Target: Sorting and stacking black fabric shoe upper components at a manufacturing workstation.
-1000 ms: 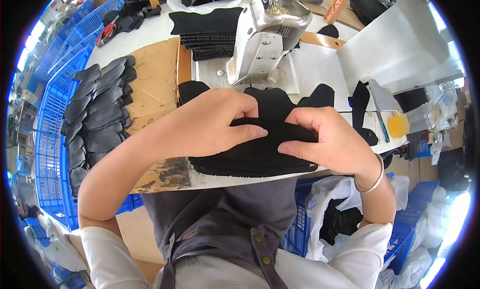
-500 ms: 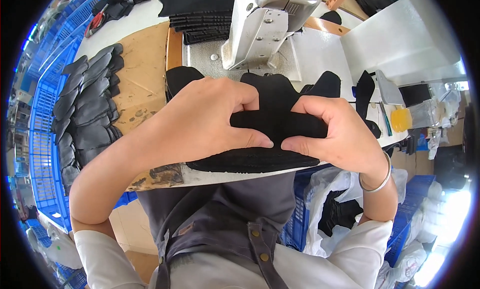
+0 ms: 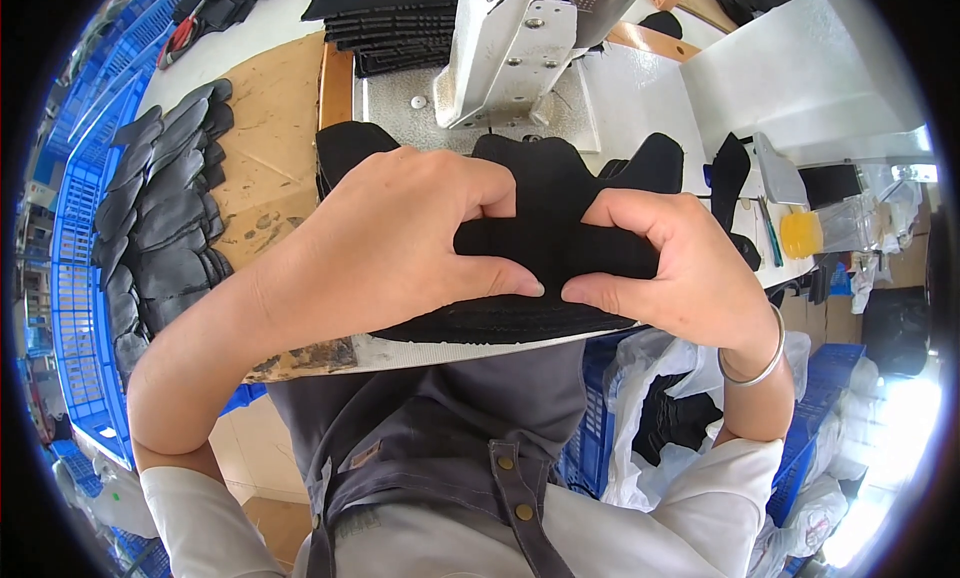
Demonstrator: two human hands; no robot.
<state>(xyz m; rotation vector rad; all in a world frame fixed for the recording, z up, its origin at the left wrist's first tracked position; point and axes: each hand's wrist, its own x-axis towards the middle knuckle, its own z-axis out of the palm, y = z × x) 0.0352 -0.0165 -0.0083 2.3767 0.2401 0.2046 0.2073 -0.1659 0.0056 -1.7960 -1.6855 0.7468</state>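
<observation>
A black fabric piece (image 3: 545, 193) with a lobed upper edge lies in front of the sewing machine (image 3: 510, 63). My left hand (image 3: 430, 228) is closed on its left part, fingers curled over the top and thumb pressed along the near side. On the other side my right hand (image 3: 675, 258) grips it the same way, so the two thumb tips almost meet at the middle. Beneath the hands, at the table's near edge, are more layered black pieces (image 3: 500, 323). Black lobes also stick out beyond both hands; whether they belong to the held piece or the layers below, I cannot tell.
Dark overlapping pieces (image 3: 175, 238) lie along the left, beside a brown board (image 3: 265, 128). A black stack (image 3: 390, 28) stands left of the machine. Blue crates (image 3: 85, 308) line the left side. At right are a clear bottle with a yellow cap (image 3: 800, 235) and a lined bin (image 3: 640, 398).
The view has shifted slightly, with the machine and table a little higher and further left in it. Both hands keep their hold on the black fabric piece.
</observation>
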